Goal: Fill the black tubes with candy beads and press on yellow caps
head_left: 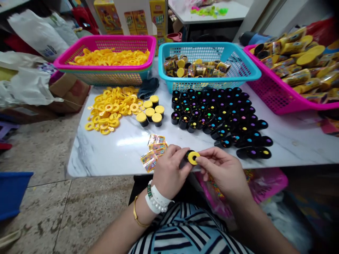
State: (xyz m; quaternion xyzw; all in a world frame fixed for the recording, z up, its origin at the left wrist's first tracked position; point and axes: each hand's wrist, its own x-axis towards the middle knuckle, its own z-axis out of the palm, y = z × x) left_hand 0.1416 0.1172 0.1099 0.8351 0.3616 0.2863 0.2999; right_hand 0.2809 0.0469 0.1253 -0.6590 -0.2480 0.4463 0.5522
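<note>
My left hand is wrapped round a small black cup, mostly hidden by the fingers. A yellow ring with a hole in it sits at the cup's end, and my right hand pinches its right edge. Just left of my hands lie shiny printed labels. Farther back are several black cups with yellow caps, beside a heap of yellow rings. Rows of open black cups with small coloured bits inside stand at the right.
A pink basket of yellow rings, a blue basket of labelled cups and a piled pink basket line the back of the marble table. Under the front edge is a pink container. A dark cloth lies near the baskets.
</note>
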